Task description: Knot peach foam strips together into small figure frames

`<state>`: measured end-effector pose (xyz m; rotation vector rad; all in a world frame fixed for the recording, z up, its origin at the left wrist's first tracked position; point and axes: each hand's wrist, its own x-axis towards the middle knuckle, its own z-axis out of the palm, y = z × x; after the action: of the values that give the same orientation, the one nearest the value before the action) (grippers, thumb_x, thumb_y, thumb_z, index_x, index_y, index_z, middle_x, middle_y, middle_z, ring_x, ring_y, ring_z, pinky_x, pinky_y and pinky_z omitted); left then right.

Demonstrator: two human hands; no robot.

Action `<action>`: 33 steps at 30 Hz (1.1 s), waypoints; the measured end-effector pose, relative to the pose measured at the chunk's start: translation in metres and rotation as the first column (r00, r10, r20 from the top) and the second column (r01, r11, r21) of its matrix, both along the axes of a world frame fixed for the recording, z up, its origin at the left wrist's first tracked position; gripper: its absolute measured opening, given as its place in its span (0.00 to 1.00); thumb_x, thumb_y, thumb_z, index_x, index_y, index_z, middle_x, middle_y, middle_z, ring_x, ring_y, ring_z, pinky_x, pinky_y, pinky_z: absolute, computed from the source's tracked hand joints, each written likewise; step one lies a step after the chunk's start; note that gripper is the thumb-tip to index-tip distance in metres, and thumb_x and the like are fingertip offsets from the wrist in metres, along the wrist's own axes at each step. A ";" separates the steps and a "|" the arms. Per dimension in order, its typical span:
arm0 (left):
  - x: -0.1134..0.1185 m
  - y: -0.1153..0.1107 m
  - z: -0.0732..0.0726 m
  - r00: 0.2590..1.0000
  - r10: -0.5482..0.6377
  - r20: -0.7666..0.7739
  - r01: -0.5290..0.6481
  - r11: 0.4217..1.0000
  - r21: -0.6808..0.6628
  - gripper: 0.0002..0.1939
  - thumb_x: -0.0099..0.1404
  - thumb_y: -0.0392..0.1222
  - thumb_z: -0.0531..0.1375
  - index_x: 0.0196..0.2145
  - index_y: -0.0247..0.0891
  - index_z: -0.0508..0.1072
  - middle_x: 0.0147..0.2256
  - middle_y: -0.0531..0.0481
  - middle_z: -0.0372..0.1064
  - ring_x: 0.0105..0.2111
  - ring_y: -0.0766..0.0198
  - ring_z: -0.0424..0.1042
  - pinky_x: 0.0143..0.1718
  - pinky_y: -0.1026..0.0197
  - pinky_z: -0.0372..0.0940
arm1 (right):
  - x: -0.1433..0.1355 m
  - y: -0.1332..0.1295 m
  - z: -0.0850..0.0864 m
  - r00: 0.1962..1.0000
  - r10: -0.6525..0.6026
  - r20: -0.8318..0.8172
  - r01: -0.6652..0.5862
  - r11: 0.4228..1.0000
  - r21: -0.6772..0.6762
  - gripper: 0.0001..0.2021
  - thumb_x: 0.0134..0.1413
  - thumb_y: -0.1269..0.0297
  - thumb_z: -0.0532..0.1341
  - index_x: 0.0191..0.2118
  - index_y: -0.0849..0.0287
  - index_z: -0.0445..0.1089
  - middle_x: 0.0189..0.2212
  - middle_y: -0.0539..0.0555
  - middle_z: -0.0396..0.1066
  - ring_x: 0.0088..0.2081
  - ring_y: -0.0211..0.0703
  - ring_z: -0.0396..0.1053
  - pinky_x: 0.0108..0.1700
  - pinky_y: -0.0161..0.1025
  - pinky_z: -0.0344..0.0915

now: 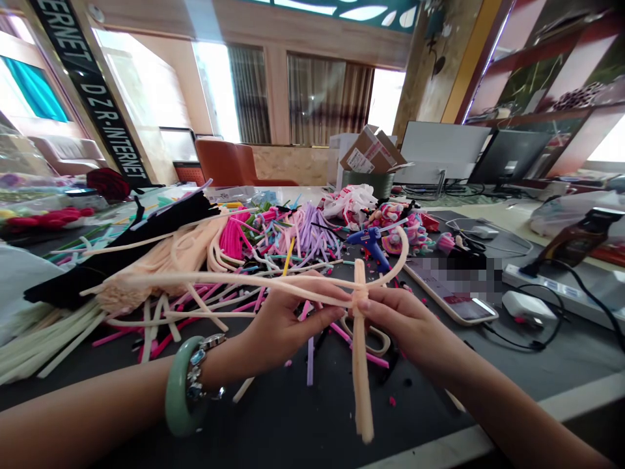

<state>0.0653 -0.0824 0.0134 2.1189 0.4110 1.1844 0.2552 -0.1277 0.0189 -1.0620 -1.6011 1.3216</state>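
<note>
Cream pipe cleaners (360, 371) are crossed and wound round one another at a small knot in front of me, with an upright bundle and long strands running left. My left hand (288, 319) pinches the strands just left of the knot; a jade bangle and a bracelet circle that wrist. On the other side, my right hand (403, 319) grips the wound crossing between thumb and fingers. One strand curves up and over above my right hand. Partly hidden behind the crossing lie scissors (378, 342), their handle loop showing on the dark table.
Heaped pipe cleaners in pink (233, 236), purple (315, 229) and cream (183, 251) cover the table's left and middle. A blue glue gun (370, 247) lies beyond my hands. Rightward are a phone (452, 293), a white charger (530, 307), a power strip (561, 293) and a dark bottle (579, 238).
</note>
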 end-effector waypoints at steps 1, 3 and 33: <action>0.000 0.000 0.000 1.000 0.001 -0.001 -0.001 1.000 0.005 0.08 0.60 0.34 0.61 0.38 0.36 0.76 0.34 0.46 0.74 0.35 0.63 0.71 0.37 0.62 0.66 | 0.000 0.000 0.000 1.000 0.019 -0.001 -0.019 1.000 0.001 0.15 0.58 0.55 0.55 0.41 0.61 0.71 0.32 0.52 0.65 0.35 0.39 0.59 0.40 0.35 0.55; 0.000 -0.001 -0.001 1.000 0.006 -0.010 -0.005 1.000 0.016 0.06 0.60 0.34 0.61 0.36 0.36 0.76 0.33 0.47 0.74 0.34 0.63 0.71 0.36 0.62 0.66 | 0.000 0.001 -0.001 0.999 0.052 0.003 -0.052 0.999 0.007 0.17 0.58 0.53 0.55 0.42 0.61 0.70 0.32 0.52 0.65 0.34 0.38 0.58 0.38 0.35 0.55; -0.004 -0.004 -0.013 0.996 0.089 0.025 -0.091 0.988 0.124 0.03 0.58 0.36 0.62 0.31 0.42 0.77 0.51 0.46 0.66 0.55 0.53 0.62 0.58 0.44 0.52 | -0.002 0.003 -0.006 0.997 0.075 -0.015 -0.075 0.997 0.029 0.14 0.54 0.54 0.59 0.33 0.62 0.69 0.31 0.51 0.66 0.34 0.38 0.61 0.36 0.34 0.57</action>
<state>0.0612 -0.0866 0.0005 2.2144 0.4380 1.3117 0.2531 -0.1246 0.0127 -0.9805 -1.6571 1.3495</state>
